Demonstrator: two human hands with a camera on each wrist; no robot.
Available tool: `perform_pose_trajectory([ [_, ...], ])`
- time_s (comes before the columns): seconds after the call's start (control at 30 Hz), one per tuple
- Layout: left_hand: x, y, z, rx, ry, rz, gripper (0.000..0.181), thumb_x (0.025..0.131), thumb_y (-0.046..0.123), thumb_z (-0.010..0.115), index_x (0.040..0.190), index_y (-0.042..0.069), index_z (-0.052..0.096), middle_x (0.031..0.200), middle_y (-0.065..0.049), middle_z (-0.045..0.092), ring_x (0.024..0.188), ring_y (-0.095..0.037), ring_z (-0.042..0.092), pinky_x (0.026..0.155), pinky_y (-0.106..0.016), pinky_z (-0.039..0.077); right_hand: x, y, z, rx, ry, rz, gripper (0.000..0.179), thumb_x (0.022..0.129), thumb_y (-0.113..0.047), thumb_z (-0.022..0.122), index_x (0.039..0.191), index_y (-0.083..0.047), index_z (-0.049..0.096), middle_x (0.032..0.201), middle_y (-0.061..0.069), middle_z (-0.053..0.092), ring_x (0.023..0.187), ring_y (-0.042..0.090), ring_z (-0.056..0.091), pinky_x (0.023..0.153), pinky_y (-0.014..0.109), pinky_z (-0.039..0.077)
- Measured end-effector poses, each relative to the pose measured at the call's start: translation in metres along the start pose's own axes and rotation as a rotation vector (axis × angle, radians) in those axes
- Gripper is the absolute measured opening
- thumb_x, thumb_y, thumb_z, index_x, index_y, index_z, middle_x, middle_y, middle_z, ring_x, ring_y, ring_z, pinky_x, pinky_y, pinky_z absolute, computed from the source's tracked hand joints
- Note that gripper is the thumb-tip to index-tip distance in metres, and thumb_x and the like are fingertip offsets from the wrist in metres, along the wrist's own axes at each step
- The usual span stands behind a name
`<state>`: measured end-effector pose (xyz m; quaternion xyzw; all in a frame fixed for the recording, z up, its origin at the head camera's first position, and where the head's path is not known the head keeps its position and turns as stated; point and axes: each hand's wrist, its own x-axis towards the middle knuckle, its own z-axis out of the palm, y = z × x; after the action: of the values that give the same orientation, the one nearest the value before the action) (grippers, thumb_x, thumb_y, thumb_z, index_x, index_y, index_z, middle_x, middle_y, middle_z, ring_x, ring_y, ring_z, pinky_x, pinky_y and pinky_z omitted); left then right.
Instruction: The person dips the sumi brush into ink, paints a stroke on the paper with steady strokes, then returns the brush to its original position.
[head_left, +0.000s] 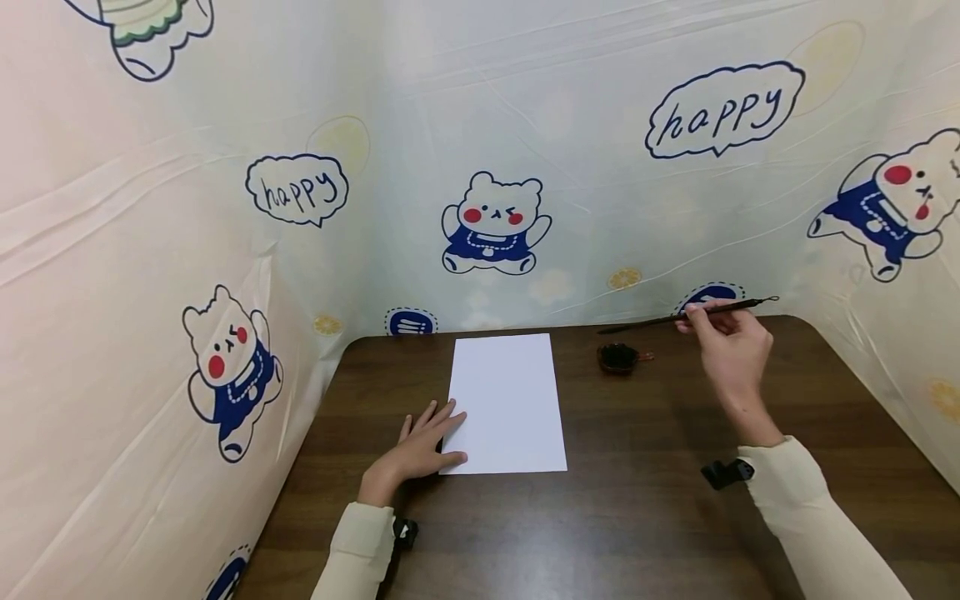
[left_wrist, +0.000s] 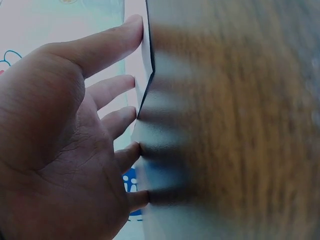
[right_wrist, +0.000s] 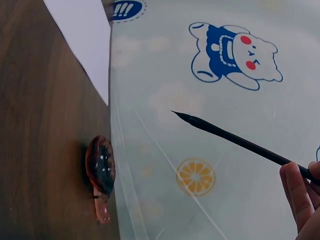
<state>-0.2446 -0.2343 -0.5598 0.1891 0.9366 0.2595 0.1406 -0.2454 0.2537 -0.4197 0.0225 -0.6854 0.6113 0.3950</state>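
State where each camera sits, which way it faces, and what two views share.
Head: worn on the head, facing forward and down over the table and paper; left hand, right hand and sleeves show.
Left wrist: on that wrist, facing past the palm toward the paper's edge; the left hand shows.
Right wrist: on that wrist, facing the brush and printed cloth; part of the right hand shows.
Head and right wrist share brush, dish and paper.

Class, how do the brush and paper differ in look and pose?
The brush is dark and slender; the paper is white and broad. The brush is held raised in the right hand; the paper lies flat on the table, touched by the left hand. A hand touches both.
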Motion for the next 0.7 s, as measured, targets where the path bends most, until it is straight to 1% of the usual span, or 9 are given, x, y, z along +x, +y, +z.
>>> perform_pose_trajectory([
  [0.07,0.0,0.0,0.0,0.003,-0.002,0.003,0.08,0.097,0.053,0.072,0.167,0.032,0.038,0.18,0.007,0.014,0.169,-0.031,0.0,0.128,-0.071,-0.009,0.0,-0.001,0.003,0.019,-0.008,-0.013,0.018,0.097,-0.001,0.075,0.102,0.016,0.07,0.091,0.01,0.079,0.072,0.003,0.077,0.072,0.021,0.063],
  [0.2,0.0,-0.001,0.0,0.009,-0.006,0.011,0.081,0.097,0.054,0.072,0.167,0.031,0.038,0.18,0.008,0.013,0.169,-0.031,0.0,0.128,-0.071,-0.009,-0.001,-0.004,0.009,0.033,-0.026,-0.019,0.02,0.098,-0.004,0.076,0.1,0.015,0.07,0.087,0.001,0.077,0.073,0.003,0.077,0.073,0.02,0.063],
  [0.3,0.001,-0.003,0.0,0.013,-0.013,0.01,0.08,0.098,0.054,0.071,0.167,0.031,0.037,0.18,0.008,0.013,0.169,-0.031,-0.001,0.128,-0.071,-0.009,-0.002,-0.005,0.014,0.034,-0.036,-0.015,0.022,0.099,-0.007,0.076,0.1,0.014,0.071,0.086,-0.003,0.076,0.073,0.003,0.077,0.073,0.02,0.063],
  [0.57,0.001,-0.002,-0.001,0.002,-0.019,-0.001,0.079,0.099,0.053,0.07,0.167,0.032,0.036,0.18,0.008,0.012,0.169,-0.031,-0.001,0.128,-0.071,-0.01,-0.005,-0.01,0.028,0.04,-0.048,-0.024,0.019,0.099,-0.007,0.076,0.1,0.012,0.072,0.086,-0.001,0.079,0.072,0.003,0.077,0.071,0.02,0.063],
  [0.7,0.0,0.001,-0.002,-0.002,-0.018,-0.002,0.079,0.099,0.052,0.071,0.167,0.032,0.036,0.18,0.008,0.012,0.169,-0.032,-0.001,0.128,-0.071,-0.011,-0.006,-0.01,0.035,0.039,-0.052,-0.025,0.018,0.098,-0.008,0.076,0.098,0.01,0.073,0.085,0.004,0.08,0.07,0.002,0.076,0.069,0.02,0.063],
])
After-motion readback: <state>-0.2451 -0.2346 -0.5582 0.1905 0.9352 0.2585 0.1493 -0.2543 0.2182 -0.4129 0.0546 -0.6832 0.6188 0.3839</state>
